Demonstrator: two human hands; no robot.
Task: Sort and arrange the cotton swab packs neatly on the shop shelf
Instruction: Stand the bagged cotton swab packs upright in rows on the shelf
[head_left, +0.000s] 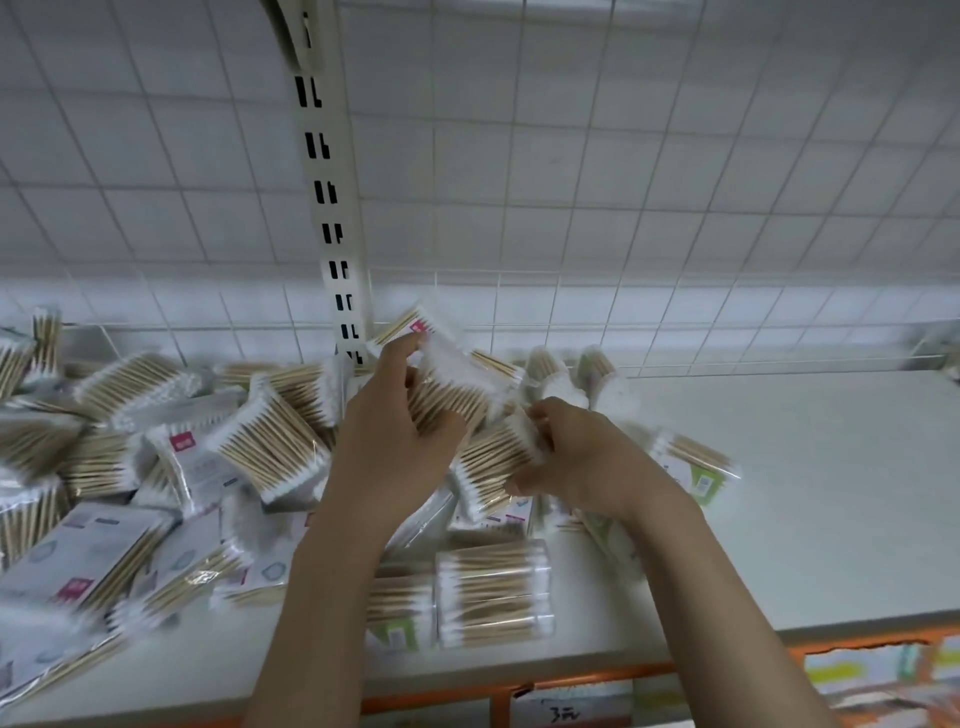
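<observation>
The left hand (395, 426) grips one swab pack (452, 384), the right hand (576, 457) another pack (493, 457). Probably the fingers lift them from the pile (156, 467) to sort them on the shelf (779, 493).

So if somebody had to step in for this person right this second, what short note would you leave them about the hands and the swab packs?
Left hand: grips a clear plastic pack of wooden-stick cotton swabs, lifted above the heap.
Right hand: grips a second clear pack of the same swabs, just below the first.
Loose packs lie jumbled in a heap across the left and middle of the white shelf.
Done: a small stack of clear swab packs lies squared up at the shelf's front edge; a few packs stand upright near the back wire.
Left: nearly all of it. The heap is unsorted, and the shelf's right side is bare.
</observation>
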